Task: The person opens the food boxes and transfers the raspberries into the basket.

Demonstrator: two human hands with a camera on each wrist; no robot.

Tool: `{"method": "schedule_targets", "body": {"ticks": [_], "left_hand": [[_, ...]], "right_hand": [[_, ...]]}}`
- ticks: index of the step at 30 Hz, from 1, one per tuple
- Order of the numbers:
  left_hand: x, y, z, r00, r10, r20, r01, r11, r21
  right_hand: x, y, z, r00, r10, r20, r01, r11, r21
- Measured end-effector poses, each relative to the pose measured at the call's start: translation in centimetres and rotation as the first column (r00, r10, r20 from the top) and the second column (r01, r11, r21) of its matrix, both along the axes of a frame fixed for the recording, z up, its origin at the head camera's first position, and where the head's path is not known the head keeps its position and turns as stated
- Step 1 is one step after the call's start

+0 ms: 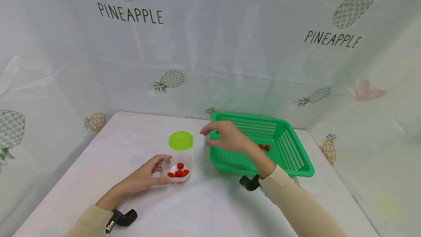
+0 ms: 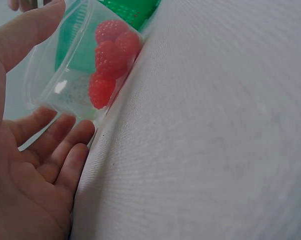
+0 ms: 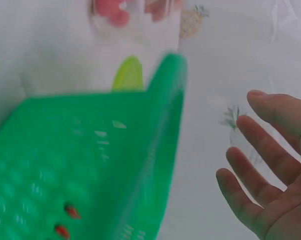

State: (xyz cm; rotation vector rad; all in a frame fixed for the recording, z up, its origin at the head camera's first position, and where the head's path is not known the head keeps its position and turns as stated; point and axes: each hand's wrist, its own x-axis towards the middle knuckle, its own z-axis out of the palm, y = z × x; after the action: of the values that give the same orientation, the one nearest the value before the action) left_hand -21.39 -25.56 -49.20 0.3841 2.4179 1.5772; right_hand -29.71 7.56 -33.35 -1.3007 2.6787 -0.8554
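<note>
On the left of the table a small clear plastic container (image 1: 177, 160) holds several red raspberries (image 2: 110, 57). My left hand (image 1: 149, 175) grips its side, with the thumb near the rim and the fingers around the far side. A green plastic basket (image 1: 297, 153) lies to the right, with two red raspberries (image 1: 267, 147) visible on its bottom. Over the basket's left edge is my right hand (image 1: 227, 136), its fingers apart and nothing between them. The right wrist view also shows that hand (image 3: 275, 175) bare, beside the basket wall.
Behind the container lies a flat lime-green lid (image 1: 181, 140). A white cloth (image 1: 204, 207) covers the table. A pineapple-print sheet (image 1: 230, 46) hangs behind the table and along both sides.
</note>
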Motion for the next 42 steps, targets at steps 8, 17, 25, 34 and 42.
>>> {"method": "schedule_targets", "body": {"ticks": [8,17,25,34,42], "left_hand": [[0.0,-0.1,0.0,1.000,0.001,0.013,-0.001,1.000,0.015],[-0.5,0.0,0.3,0.999,-0.040,-0.035,0.041,0.999,0.025],[-0.3,-0.1,0.1,1.000,-0.019,-0.011,0.019,1.000,0.017],[-0.1,-0.2,0.4,0.999,-0.036,-0.028,0.037,0.999,0.034],[0.1,-0.2,0.1,1.000,-0.025,0.012,0.024,0.999,0.048]], "right_hand": [[1.1,-3.1,-2.1,0.995,0.092,-0.035,-0.091,0.995,0.031],[1.1,-5.7,-4.6,0.992,0.125,-0.001,-0.125,0.988,0.092],[1.2,-7.3,-6.3,0.993,0.117,0.017,-0.118,0.982,0.149],[1.6,-8.3,-6.6,0.999,0.044,0.010,-0.045,0.964,0.263],[2.0,-9.5,-7.1,0.999,0.010,0.036,-0.020,0.964,0.267]]}}
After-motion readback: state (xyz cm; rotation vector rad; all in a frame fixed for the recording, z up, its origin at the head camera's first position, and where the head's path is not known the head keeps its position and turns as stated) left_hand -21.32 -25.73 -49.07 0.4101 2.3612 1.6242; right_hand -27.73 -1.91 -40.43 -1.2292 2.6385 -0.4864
